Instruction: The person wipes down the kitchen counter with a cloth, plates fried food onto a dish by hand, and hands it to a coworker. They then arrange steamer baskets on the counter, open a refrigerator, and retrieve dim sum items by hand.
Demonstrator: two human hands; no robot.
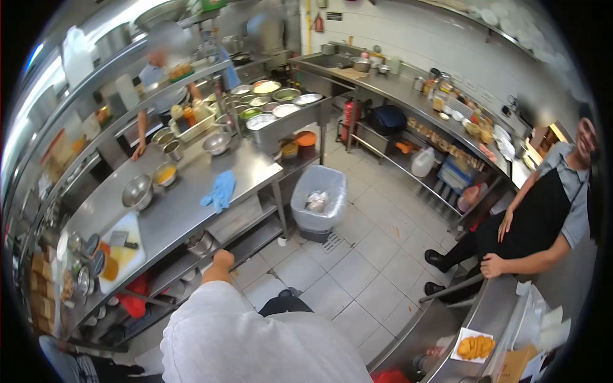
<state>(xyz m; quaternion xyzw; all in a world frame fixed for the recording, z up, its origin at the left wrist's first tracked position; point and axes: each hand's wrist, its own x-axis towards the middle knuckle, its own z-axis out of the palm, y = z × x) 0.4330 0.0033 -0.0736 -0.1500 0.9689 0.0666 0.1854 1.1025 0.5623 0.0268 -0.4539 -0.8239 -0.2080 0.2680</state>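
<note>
My left hand hangs beside the front edge of the steel worktable, near its lower shelf. Its fingers are too small and blurred to make out, and no object shows in it. My right hand is out of the picture. On the worktable lie a crumpled blue cloth, a metal bowl, a smaller bowl with yellow contents and a white cutting board with a dark-handled tool on it.
A lined waste bin stands on the tiled floor. A co-worker in a black apron leans by the right counter. Fried food on a white plate sits at lower right. Another person stands behind the shelves.
</note>
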